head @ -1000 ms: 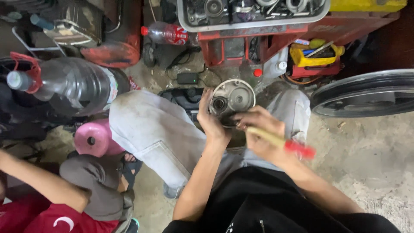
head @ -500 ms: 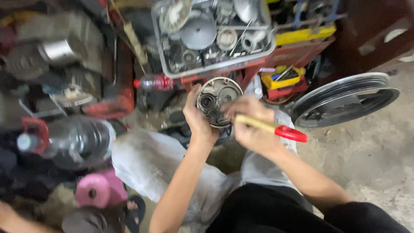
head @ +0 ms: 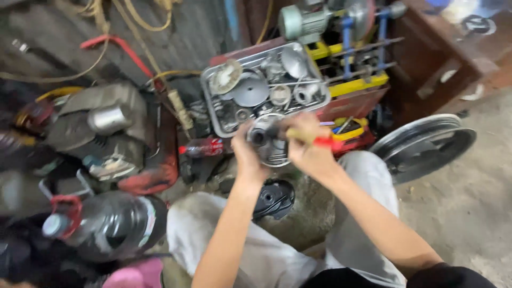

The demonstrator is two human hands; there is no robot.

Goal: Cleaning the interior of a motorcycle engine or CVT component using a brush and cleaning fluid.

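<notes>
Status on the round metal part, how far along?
Done: other parts already lie in the metal tray. In hand: left hand holds the round metal part up, right hand works a red-handled tool against it. Left: unclear; motion blur hides the part's fasteners.

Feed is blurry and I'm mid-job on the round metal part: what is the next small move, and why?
Probably steady the round metal part before working further. The left hand grips its left edge and holds it in the air above the knees, while the right hand holds the red-handled tool at its right side. The tool's tip is blurred, so I cannot tell whether it is seated.
</notes>
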